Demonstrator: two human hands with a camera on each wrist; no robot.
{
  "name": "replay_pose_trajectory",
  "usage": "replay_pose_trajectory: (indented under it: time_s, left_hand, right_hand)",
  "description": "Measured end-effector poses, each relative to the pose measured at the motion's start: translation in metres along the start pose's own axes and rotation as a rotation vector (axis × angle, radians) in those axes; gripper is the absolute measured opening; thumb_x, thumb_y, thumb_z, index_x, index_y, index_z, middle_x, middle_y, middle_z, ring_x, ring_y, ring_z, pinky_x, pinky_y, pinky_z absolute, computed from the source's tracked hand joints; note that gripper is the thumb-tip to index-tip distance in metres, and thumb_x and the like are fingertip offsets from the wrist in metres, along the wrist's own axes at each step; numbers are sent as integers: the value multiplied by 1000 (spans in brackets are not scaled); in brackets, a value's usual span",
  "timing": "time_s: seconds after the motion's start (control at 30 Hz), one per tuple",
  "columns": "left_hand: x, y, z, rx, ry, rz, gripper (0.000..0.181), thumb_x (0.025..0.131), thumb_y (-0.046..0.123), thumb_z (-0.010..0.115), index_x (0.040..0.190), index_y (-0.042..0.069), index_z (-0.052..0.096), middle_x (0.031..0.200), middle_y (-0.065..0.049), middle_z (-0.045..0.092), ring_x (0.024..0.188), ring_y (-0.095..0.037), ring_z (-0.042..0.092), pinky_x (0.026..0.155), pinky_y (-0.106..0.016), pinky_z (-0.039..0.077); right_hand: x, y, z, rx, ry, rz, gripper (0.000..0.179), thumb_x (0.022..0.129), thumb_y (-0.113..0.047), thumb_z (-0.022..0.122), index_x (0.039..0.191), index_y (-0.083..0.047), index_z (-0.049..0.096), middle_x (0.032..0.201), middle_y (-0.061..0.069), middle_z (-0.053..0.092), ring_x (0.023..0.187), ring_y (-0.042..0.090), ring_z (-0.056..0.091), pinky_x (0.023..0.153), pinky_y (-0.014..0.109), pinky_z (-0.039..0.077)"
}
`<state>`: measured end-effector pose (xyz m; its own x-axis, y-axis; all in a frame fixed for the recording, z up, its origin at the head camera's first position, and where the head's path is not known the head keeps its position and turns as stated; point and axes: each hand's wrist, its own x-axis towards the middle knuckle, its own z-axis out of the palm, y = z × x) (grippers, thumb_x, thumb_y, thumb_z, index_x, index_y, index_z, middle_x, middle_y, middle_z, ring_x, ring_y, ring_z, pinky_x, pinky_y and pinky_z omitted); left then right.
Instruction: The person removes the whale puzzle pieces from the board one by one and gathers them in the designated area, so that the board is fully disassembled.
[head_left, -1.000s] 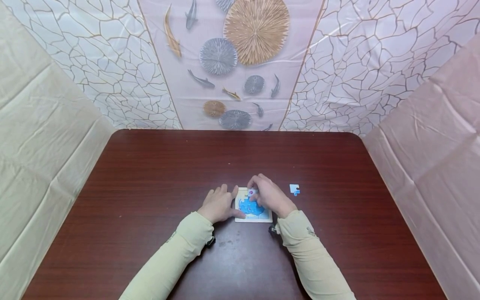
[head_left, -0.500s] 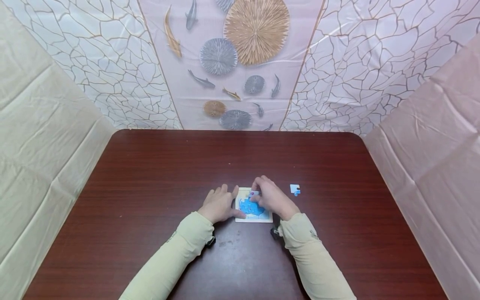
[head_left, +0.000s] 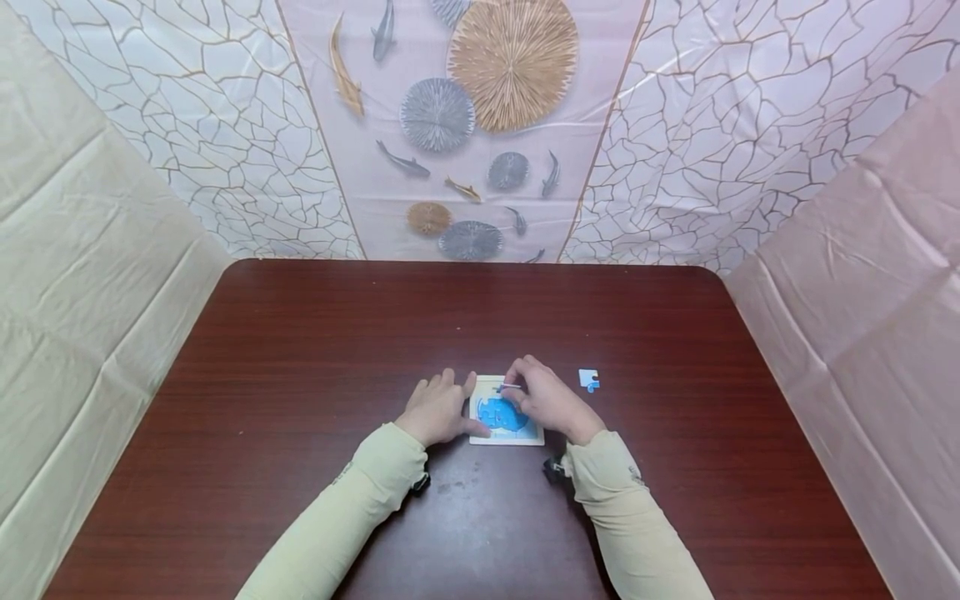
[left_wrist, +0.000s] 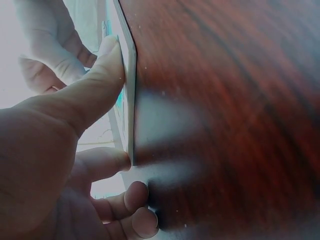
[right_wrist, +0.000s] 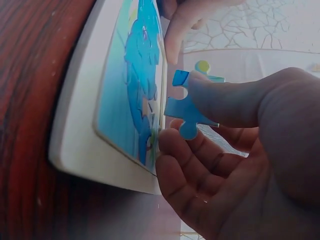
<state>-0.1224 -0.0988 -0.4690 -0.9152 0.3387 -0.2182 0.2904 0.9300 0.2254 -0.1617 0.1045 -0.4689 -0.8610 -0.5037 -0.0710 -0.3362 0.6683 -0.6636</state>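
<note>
A square jigsaw puzzle (head_left: 507, 442) with a pale frame lies on the table, its blue picture partly covered by pieces. My left hand (head_left: 437, 410) rests at its left side, fingers spread, with the thumb on the near left part of the frame and the index finger by the far left corner. Over the puzzle's far right part, my right hand (head_left: 553, 400) pinches a blue jigsaw piece (right_wrist: 182, 111) between thumb and fingers. The right wrist view shows this piece raised off the puzzle, seen on its face, with a yellow patch on one knob.
A loose light-blue jigsaw piece (head_left: 588, 379) lies right of the puzzle, beyond the right hand. The dark red wooden table (head_left: 337, 333) meets a patterned curtain (head_left: 465, 167) at the back. Pale cloth hangs along both sides.
My right hand has shifted slightly right and towards me, tilting the pinched jigsaw piece until it shows nearly edge-on in the head view. My left hand and the loose piece stay put.
</note>
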Motion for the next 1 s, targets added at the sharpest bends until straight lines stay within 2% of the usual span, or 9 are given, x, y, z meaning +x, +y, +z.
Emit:
replay_pose_trajectory:
  time_s: [0.2,0.33,0.6,0.87,1.0]
  left_hand:
    - [1,0,0,-4,2,6,99,73,68,70,149,11,41,113,-16,54,95,-27,52,76,-37,40]
    - [1,0,1,-8,-1,12,100,73,69,70,149,11,41,115,-17,54,96,-28,52,76,-38,40]
    - [0,0,1,-11,9,8,101,72,68,71,149,11,40,115,-17,54,96,-27,52,75,-36,38]
    - [1,-2,4,-5,16,8,102,72,69,70,150,12,39,116,-17,54,98,-27,52,75,-36,38]
    - [2,-2,6,-7,18,8,102,71,70,70,150,12,39,117,-17,54,99,-27,52,77,-37,39]
  right_hand:
    - [-3,1,-3,121,34,19,10,92,-15,68,94,-13,58,88,0,57,76,17,55,71,33,48]
    - [-8,6,-10,162,88,48,9,92,-18,68,95,-16,60,88,-2,62,78,18,55,72,34,46]
    - [-24,26,-40,96,221,113,13,93,-24,67,97,-13,62,79,3,60,65,19,51,58,33,44]
    - [-42,54,-66,64,281,216,17,94,-24,66,101,-9,66,80,10,65,64,21,52,58,34,43]
    - [-50,66,-73,31,308,258,19,94,-23,66,101,-5,66,81,12,66,69,21,52,63,34,42]
